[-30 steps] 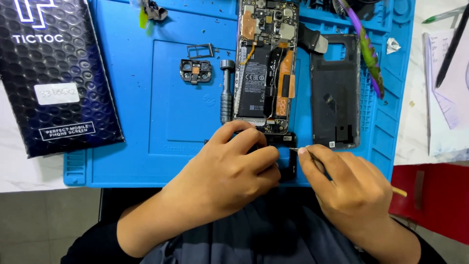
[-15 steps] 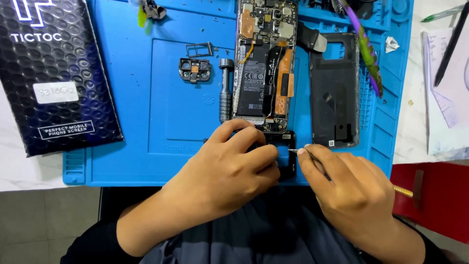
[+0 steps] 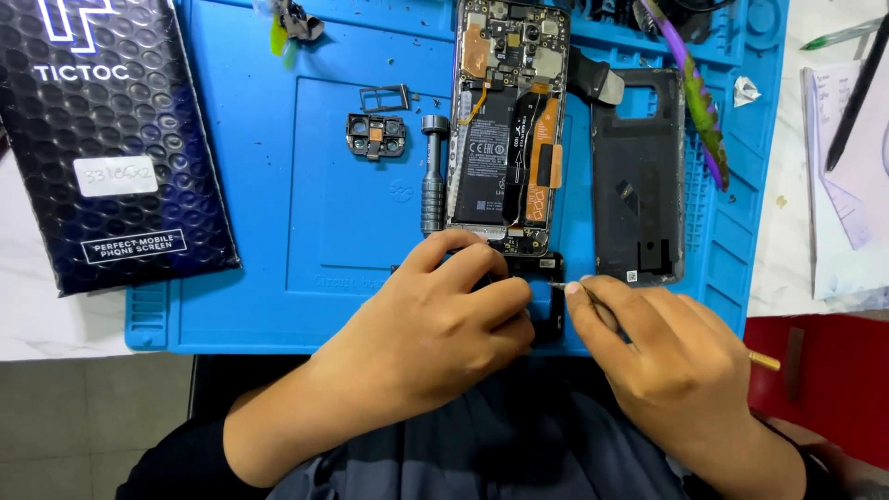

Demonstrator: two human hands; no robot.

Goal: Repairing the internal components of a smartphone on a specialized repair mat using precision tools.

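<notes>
Blue mat: a blue silicone work mat [image 3: 306, 231] covered the desk.
Phone: an opened black smartphone with bared battery and boards [image 3: 505, 120] lay long axis away from the person, bottom end nearest.
Left hand: the left hand [image 3: 435, 333] pressed closed over that bottom end.
Right hand: the right hand [image 3: 667, 361] pinched a thin metal-tipped tool [image 3: 559, 286], pointing leftward at the phone's lower edge, just beside it.

White desk under even light
A pale marbled desk [image 3: 56, 324] fills the frame's edges; grey tiled floor [image 3: 83, 417] shows at lower left, a red surface [image 3: 833, 370] at lower right.
</notes>
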